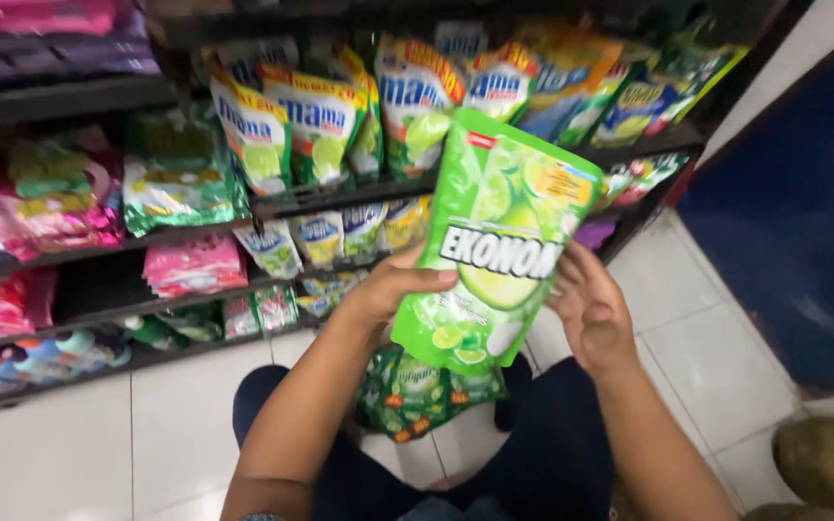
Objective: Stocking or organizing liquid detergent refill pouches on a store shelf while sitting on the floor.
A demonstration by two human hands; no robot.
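Observation:
I hold a bright green refill pouch [494, 232] with lime pictures upright in front of the shelves. My left hand [393, 285] grips its left edge, thumb across the front. My right hand [586, 304] supports the right edge from behind, fingers spread along the pouch. A darker green pouch [417, 396] lies on my lap below it, partly hidden by the held one.
Dark shelves [330, 198] at the front carry several green and yellow pouches [325, 121], with pink packs [195, 265] lower left. White tiled floor [707, 347] lies underneath. A blue panel [803, 212] stands at the right, a brownish object [827, 463] at the bottom right.

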